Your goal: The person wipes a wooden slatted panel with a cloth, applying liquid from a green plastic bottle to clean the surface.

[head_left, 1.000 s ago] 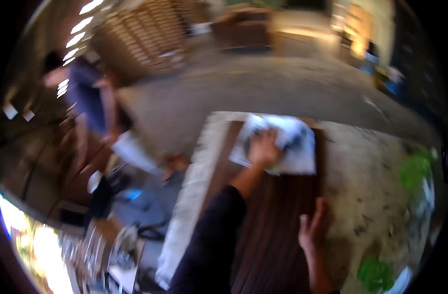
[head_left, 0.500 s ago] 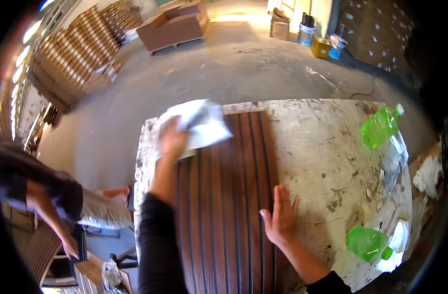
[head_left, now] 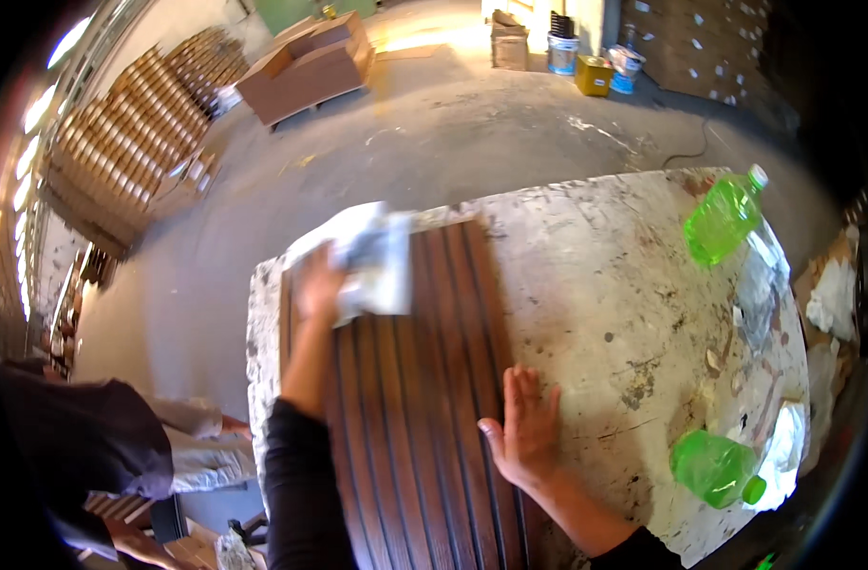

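Observation:
A dark brown grooved wooden panel (head_left: 410, 408) lies lengthwise on the worn, paint-stained table (head_left: 605, 237). Near its far end, my left hand (head_left: 318, 285) grips a white cloth (head_left: 382, 266) pressed against the slats; hand and cloth are smeared by motion. The fingers of that hand are partly hidden by the cloth. Resting by the panel's right edge, my right hand (head_left: 529, 432) is open and flat, thumb spread toward the grooves, with nothing in it.
On the table's right side are two green bottles, one far (head_left: 724, 218) and one near (head_left: 714, 468), beside crumpled plastic (head_left: 759, 294) and a white wrapper (head_left: 781, 456). A person (head_left: 102, 427) bends at the left. Beyond stand a large carton (head_left: 306, 71), buckets (head_left: 562, 57) and stacked goods (head_left: 135, 119).
My left hand has moved the cloth left and slightly nearer along the panel's far end. My right hand stays flat at the edge. The person at left has leaned closer, and the view has shifted.

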